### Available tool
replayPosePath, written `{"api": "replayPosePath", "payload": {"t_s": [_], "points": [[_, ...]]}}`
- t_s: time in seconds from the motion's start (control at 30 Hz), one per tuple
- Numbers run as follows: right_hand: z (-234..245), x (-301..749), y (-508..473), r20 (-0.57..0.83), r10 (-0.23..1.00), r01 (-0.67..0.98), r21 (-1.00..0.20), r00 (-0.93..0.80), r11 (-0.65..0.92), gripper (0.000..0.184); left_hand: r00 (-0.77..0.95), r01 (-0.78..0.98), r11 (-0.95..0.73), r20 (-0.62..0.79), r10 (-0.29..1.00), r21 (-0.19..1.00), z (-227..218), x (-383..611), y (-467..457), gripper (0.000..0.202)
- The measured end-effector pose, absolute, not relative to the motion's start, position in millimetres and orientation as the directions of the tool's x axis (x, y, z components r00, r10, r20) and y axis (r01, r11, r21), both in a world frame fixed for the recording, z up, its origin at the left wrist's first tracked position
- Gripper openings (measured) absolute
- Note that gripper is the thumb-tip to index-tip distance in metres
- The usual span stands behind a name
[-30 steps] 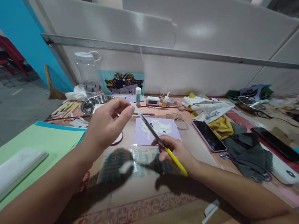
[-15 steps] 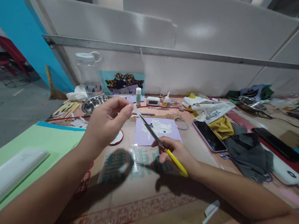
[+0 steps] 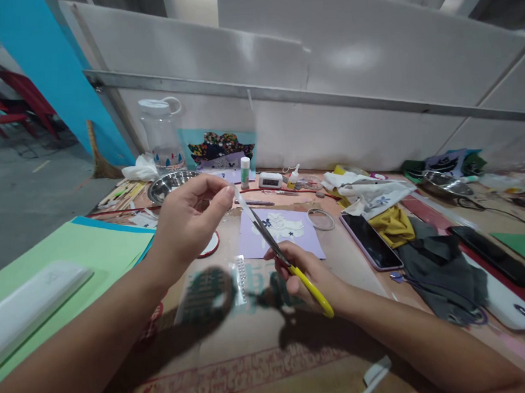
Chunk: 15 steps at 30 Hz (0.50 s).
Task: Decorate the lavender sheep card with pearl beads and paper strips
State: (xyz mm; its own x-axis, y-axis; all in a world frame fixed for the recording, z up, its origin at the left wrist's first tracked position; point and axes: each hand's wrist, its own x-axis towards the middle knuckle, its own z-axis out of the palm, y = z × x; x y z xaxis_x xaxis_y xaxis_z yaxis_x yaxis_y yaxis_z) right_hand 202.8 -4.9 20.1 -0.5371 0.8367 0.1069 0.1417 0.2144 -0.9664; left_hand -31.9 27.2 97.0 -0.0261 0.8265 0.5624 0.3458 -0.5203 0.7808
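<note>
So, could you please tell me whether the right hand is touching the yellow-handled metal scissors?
Touching; the head view plainly shows the right hand wrapped around the yellow-handled metal scissors.

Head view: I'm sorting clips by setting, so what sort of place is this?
Probably a craft workspace: the right hand holds yellow-handled scissors, a purple card bears white decoration, and what looks like a glue stick stands behind it.

Prob. a craft wkshp w/ scissors (image 3: 299,274), glue stick (image 3: 245,175), green paper (image 3: 115,246) & cluttered tbl (image 3: 264,390).
</note>
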Motion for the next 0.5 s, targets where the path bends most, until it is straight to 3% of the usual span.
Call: {"api": "replayPosePath", "payload": {"t_s": [0.17,0.33,0.4,0.5], "points": [[17.6,202.9,-5.7,0.072,0.835,0.176,-0.964,-0.545,0.198,0.065,-0.093,0.274,-0.541,0.582,0.808,0.795,97.9,-33.6,28.6,0.012],[18.0,197.1,-5.3,0.106,0.866,0.162,-0.964,-0.488,0.21,0.039,-0.204,0.109,-0.555,0.565,0.8,0.825,107.0,-40.4,30.3,0.015],[23.1,195.9,-3.0,0.159,0.9,0.138,-0.963,-0.406,0.233,0.03,-0.098,0.113,-0.481,0.492,0.865,0.869,108.4,-38.9,29.0,0.019],[33.8,198.8,1.8,0.261,0.909,0.055,-0.955,-0.324,0.293,0.027,0.221,0.297,-0.383,0.327,0.919,0.875,105.3,-31.7,25.3,0.026]]}}
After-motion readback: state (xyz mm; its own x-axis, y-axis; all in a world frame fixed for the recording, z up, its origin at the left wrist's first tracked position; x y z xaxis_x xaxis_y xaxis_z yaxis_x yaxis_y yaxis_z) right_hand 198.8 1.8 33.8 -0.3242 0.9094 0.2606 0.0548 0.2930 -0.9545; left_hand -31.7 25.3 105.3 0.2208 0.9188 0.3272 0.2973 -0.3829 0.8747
